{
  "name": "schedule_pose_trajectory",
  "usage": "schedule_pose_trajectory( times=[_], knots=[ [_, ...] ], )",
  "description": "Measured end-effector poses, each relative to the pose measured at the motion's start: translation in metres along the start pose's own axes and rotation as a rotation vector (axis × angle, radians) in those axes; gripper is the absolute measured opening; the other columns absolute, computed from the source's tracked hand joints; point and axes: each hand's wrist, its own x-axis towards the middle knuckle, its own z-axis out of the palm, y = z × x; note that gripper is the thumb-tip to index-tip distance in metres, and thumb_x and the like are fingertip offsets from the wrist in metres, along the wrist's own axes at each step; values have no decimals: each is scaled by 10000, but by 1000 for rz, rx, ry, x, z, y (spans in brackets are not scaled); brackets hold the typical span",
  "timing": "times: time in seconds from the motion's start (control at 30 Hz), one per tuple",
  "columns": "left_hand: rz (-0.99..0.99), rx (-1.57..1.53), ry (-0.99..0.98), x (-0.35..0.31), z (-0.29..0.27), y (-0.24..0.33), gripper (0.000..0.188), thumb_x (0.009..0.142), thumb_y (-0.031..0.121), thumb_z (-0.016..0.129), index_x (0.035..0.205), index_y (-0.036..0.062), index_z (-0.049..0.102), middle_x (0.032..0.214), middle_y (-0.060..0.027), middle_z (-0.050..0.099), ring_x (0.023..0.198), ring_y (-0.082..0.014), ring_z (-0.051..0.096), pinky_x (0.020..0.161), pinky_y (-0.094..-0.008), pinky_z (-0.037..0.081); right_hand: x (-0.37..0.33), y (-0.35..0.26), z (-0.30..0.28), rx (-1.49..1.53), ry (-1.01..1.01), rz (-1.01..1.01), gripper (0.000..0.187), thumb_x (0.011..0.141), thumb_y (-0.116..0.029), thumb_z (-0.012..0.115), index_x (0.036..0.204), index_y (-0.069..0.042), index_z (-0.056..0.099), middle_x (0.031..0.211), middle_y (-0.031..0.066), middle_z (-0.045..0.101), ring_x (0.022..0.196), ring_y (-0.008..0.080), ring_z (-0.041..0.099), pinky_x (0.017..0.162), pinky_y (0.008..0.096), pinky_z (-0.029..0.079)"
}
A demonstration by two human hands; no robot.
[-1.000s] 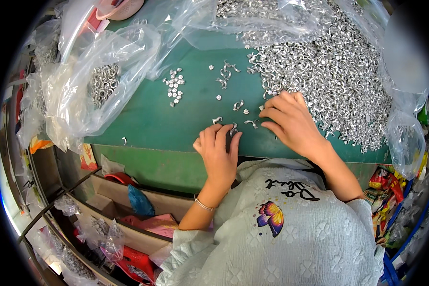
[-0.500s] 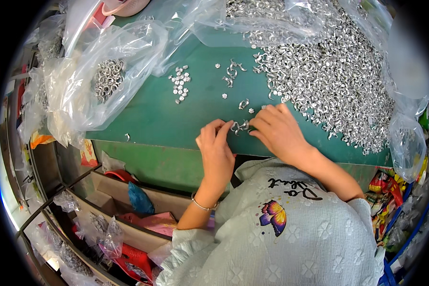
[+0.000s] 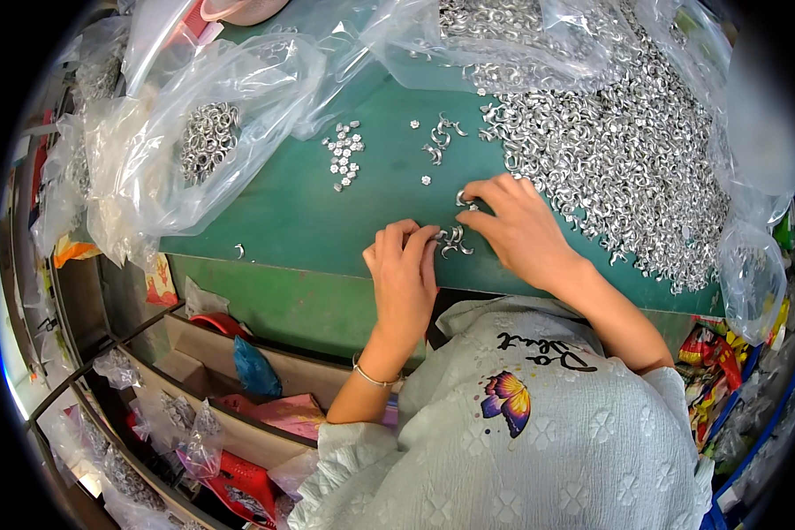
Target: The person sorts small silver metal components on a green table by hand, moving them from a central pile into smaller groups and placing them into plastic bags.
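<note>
At the table's near edge, my left hand [image 3: 404, 269] is closed in a pinch at the end of a small linked group of curved silver metal pieces [image 3: 455, 240]. The group lies against its fingertips, which partly hide the held end. My right hand [image 3: 523, 230] is just beyond and to the right, thumb and forefinger closed around a curved silver metal piece [image 3: 461, 198]. A tiny flower-shaped silver bead [image 3: 473, 208] lies between those same fingers. Farther off lie a loose flower bead [image 3: 426, 180] and a short row of curved pieces [image 3: 436, 141].
A large heap of curved silver pieces [image 3: 627, 159] covers the table's right side, edged by clear plastic. Several flower beads [image 3: 343, 155] sit left of centre. An open clear bag [image 3: 141, 177] with silver rings [image 3: 208, 141] stands at left. Below the green table [image 3: 327, 238] are drawers [image 3: 238, 415].
My right hand has left the linked pieces and moved up and away to the separate curved piece. My left hand stays at the linked group, which has turned slightly. The view has shifted a little.
</note>
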Motion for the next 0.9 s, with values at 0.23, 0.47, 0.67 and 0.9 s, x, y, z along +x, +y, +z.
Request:
schedule_pose_trajectory(
  times=[0.23,0.47,0.67,0.9],
  knots=[
    [-51,-122,156,10,-2,-2,194,769,-46,687,935,34,624,924,-87,614,814,-230,581,771,-325,414,5,5,-8,89,135,131,255,800,-42,675,1054,-50,643,1058,82,576,940,288,537,830,389,431],
    [44,-238,85,22,6,21,197,764,-15,725,939,28,644,908,-84,647,809,-237,613,776,-321,441,-2,0,-2,367,69,84,203,803,-71,671,996,-29,624,931,99,595,884,296,554,786,385,427],
    [109,-157,17,14,5,22,314,748,38,754,1047,53,658,1049,-96,611,978,-272,575,851,-360,413,-13,3,-15,235,-49,194,122,815,-96,667,895,-24,610,826,93,583,859,289,553,767,390,423],
    [128,-50,37,1,15,4,243,749,34,747,970,59,648,1057,-77,575,985,-259,544,830,-376,375,-12,0,-32,97,-229,167,138,805,-114,683,884,-24,613,861,102,579,868,290,556,781,387,428]
  ],
)
